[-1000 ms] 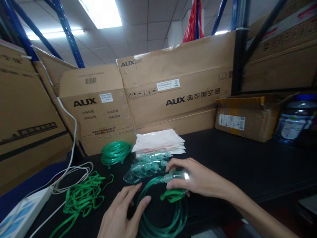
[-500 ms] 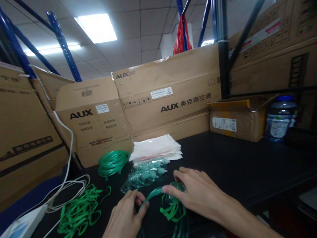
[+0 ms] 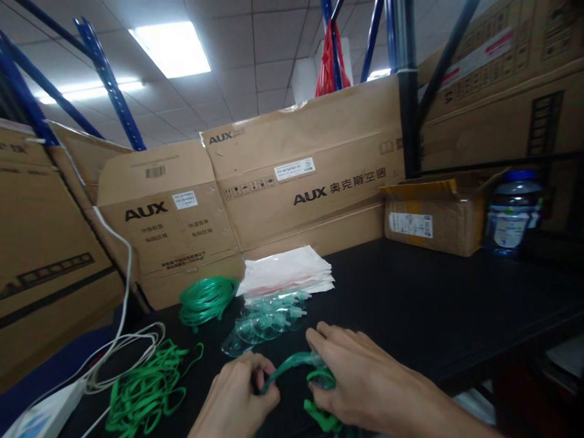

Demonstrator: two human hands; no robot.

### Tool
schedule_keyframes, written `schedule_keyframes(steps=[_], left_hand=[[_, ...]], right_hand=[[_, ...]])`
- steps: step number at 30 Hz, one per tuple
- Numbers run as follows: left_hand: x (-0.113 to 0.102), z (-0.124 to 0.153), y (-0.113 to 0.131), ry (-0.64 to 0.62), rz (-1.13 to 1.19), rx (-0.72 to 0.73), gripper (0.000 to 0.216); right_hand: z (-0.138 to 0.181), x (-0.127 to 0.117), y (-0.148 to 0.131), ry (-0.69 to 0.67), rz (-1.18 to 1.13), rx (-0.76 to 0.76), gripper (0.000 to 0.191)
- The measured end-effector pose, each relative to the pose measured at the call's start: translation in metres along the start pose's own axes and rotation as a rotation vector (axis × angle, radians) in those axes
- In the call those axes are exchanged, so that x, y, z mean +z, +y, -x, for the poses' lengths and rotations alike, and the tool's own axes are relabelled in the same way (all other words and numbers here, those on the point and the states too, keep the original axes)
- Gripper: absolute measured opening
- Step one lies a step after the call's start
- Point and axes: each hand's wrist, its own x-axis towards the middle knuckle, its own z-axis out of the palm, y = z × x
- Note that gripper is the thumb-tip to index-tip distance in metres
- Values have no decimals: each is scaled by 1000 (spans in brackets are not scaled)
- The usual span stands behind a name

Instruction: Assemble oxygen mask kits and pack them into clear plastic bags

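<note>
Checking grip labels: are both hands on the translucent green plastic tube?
Yes, left hand and right hand both grip the translucent green plastic tube arching between them.

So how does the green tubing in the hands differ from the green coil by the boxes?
The held tubing is gripped by the left hand and right hand, arching between them; the coil lies untouched, neatly wound, on the table. The held tubing looks darker, the coil brighter. Both are green tubing.

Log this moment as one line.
left hand: pinching green tube | right hand: gripping green tube | nearby: masks, green straps, tube coil, white bags | surface: black table
</note>
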Motion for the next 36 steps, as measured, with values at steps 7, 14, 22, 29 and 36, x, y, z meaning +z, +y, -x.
schedule_keyframes(steps=[7, 14, 22, 29, 36], left_hand=[[13, -2, -3, 181, 228, 99, 9], [8, -3, 12, 395, 470, 83, 27], [11, -8, 23, 419, 497, -17, 37], [18, -7, 28, 342, 466, 17, 36], [-5, -12, 53, 310, 301, 187, 36]], right_hand=[[2, -19, -5, 54, -137, -13, 48], [-9, -36, 13, -129, -584, -51, 81], [-1, -28, 37, -285, -1265, -100, 58], [-1, -9, 42, -318, -1497, -106, 53], [8, -28, 68, -197, -1394, -37, 62]])
